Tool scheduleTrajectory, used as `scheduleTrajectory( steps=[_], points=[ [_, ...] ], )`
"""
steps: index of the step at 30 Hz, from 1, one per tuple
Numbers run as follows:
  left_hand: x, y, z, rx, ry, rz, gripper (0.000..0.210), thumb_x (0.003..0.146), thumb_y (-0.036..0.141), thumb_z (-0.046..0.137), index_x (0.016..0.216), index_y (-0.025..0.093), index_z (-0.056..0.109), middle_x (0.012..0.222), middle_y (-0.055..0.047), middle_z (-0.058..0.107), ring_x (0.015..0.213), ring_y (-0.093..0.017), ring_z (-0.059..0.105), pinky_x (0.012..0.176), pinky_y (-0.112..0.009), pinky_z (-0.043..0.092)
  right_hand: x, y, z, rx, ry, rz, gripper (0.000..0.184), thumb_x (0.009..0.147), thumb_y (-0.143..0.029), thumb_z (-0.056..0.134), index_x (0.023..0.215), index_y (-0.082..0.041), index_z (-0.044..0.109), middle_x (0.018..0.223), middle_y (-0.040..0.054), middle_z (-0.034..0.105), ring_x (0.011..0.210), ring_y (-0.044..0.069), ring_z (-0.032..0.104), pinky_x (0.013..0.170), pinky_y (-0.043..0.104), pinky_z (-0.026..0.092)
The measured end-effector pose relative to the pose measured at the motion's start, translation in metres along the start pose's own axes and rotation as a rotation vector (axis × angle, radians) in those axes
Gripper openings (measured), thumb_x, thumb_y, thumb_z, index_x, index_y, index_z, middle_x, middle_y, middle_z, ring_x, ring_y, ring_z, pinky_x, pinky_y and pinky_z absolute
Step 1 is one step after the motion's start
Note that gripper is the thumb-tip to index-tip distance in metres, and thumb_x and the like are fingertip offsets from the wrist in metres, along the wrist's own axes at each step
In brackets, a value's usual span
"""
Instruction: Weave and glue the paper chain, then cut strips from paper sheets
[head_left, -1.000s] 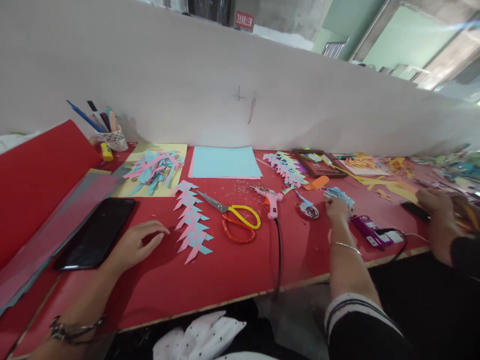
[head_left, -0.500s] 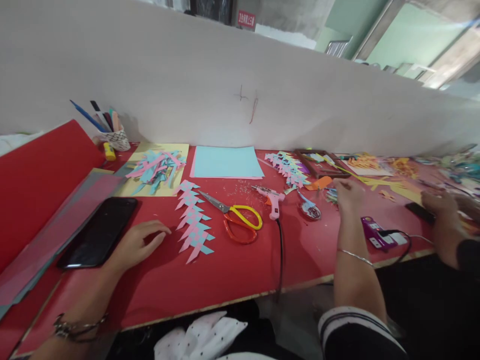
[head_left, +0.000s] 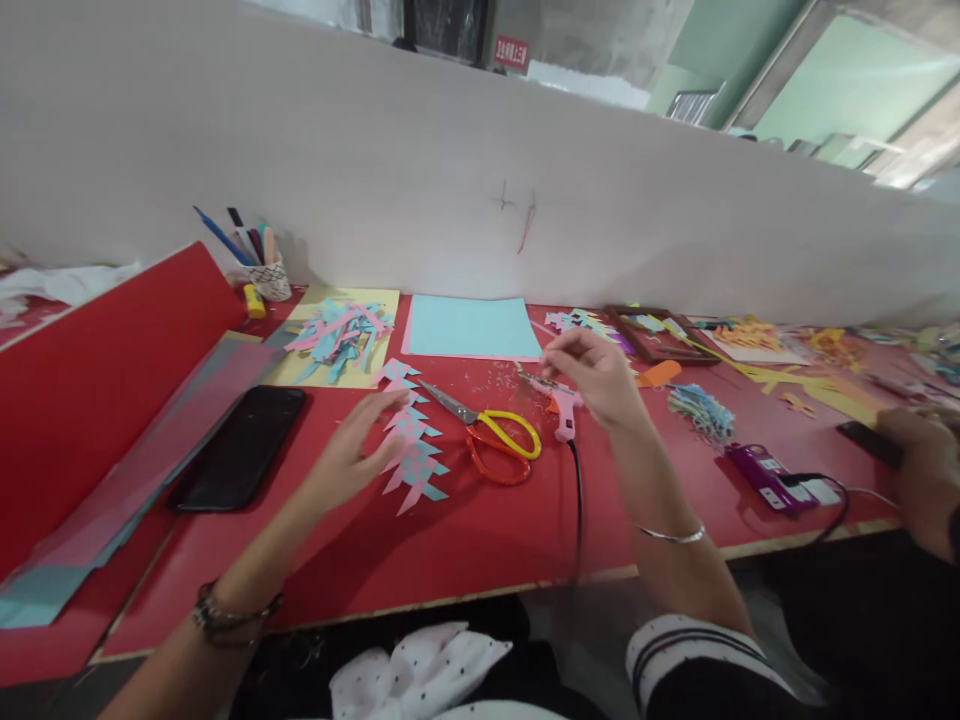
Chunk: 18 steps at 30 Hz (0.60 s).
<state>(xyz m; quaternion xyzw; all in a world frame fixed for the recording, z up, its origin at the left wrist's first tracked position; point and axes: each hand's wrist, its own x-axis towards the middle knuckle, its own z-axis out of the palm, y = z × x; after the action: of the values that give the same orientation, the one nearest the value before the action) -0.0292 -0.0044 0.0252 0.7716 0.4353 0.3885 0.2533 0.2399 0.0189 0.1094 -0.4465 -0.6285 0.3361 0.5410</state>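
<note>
My left hand (head_left: 358,442) is open, its fingers stretched over the left edge of a woven pink and blue paper strip (head_left: 412,445) lying on the red table. Yellow- and red-handled scissors (head_left: 480,425) rest just right of that strip. Above the pink hot glue gun (head_left: 566,415), my right hand (head_left: 596,378) is raised with thumb and fingertips pinched together. Whatever sits in that pinch is too small to make out. Right of it lies a bundle of thin pale blue and green paper strips (head_left: 701,412).
A black phone (head_left: 236,450) and long coloured sheets lie left. Behind are cut paper strips (head_left: 341,335), blue paper (head_left: 472,325), a pen cup (head_left: 268,278) and a brown frame (head_left: 660,335). At right are a purple power strip (head_left: 772,480) and another person's hand (head_left: 926,445).
My right hand has come left from beside the thin strips to above the glue gun. My left hand has shifted right to the woven strip. The view has turned slightly left.
</note>
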Motion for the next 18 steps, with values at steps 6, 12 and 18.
scheduleTrajectory(
  steps=[6,12,18],
  points=[
    [0.015,0.024,0.016,-0.141,-0.08,0.086,0.057,0.07,0.038,0.06,0.123,0.02,0.044,0.12,-0.011,0.049,0.101,-0.021,0.052,0.084,-0.034,0.045,-0.011,-0.005,0.071,0.268,-0.33,0.075,0.009,0.071,-0.026,0.06,0.07,-0.019,0.054,0.063,-0.0041,0.061,0.054,0.006,0.056,0.055,0.02,0.048],
    [0.008,0.029,0.018,-0.391,-0.099,-0.13,0.028,0.079,0.036,0.045,0.071,0.015,0.062,0.058,0.0,0.058,0.053,-0.011,0.05,0.051,-0.021,0.041,-0.023,-0.002,0.09,0.23,-0.348,0.15,0.008,0.073,-0.027,0.058,0.073,-0.02,0.053,0.066,-0.0037,0.057,0.057,0.008,0.054,0.054,0.022,0.047],
    [0.001,0.034,0.018,-0.43,0.023,-0.228,0.031,0.079,0.037,0.045,0.066,0.015,0.063,0.052,0.001,0.059,0.048,-0.01,0.051,0.047,-0.02,0.038,-0.055,0.009,0.097,-0.135,0.102,0.029,0.017,0.073,-0.026,0.056,0.09,-0.022,0.056,0.095,0.0039,0.058,0.092,0.016,0.055,0.079,0.031,0.045]
  ],
)
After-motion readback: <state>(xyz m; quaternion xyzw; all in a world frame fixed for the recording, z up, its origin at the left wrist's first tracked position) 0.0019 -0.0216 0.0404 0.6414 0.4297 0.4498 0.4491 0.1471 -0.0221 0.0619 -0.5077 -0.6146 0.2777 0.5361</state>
